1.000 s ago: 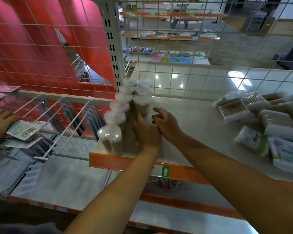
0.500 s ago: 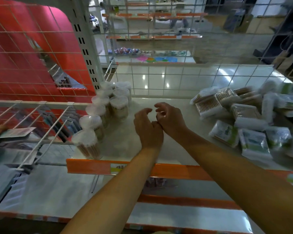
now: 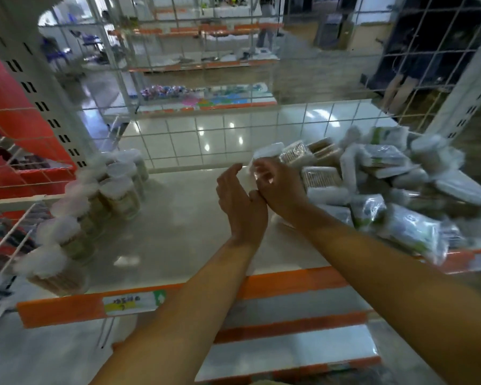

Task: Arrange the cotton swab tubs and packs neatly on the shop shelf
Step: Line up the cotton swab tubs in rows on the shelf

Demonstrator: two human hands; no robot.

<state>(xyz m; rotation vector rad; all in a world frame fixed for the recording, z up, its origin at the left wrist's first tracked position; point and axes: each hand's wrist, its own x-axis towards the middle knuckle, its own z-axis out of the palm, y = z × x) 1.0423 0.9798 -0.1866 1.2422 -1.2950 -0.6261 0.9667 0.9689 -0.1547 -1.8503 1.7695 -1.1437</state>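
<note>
Clear round cotton swab tubs (image 3: 117, 193) with white lids stand in two rows along the left side of the grey shelf (image 3: 178, 232). A loose pile of swab packs (image 3: 386, 184) covers the shelf's right side. My right hand (image 3: 282, 187) is at the pile's left edge, fingers curled on a clear pack (image 3: 268, 151); motion blur hides the exact grip. My left hand (image 3: 240, 201) hovers just left of it with fingers apart and nothing in it, its wrist touching the right wrist.
A white wire grid (image 3: 233, 134) closes the back of the shelf. The front edge is an orange strip (image 3: 289, 282) with a price label. Wire pegs (image 3: 9, 237) with hanging goods stick out at the left. A person's legs (image 3: 400, 90) show beyond the grid.
Both hands left the tub rows and travelled right across the shelf. My right hand now reaches the pack pile, and my view has swung right.
</note>
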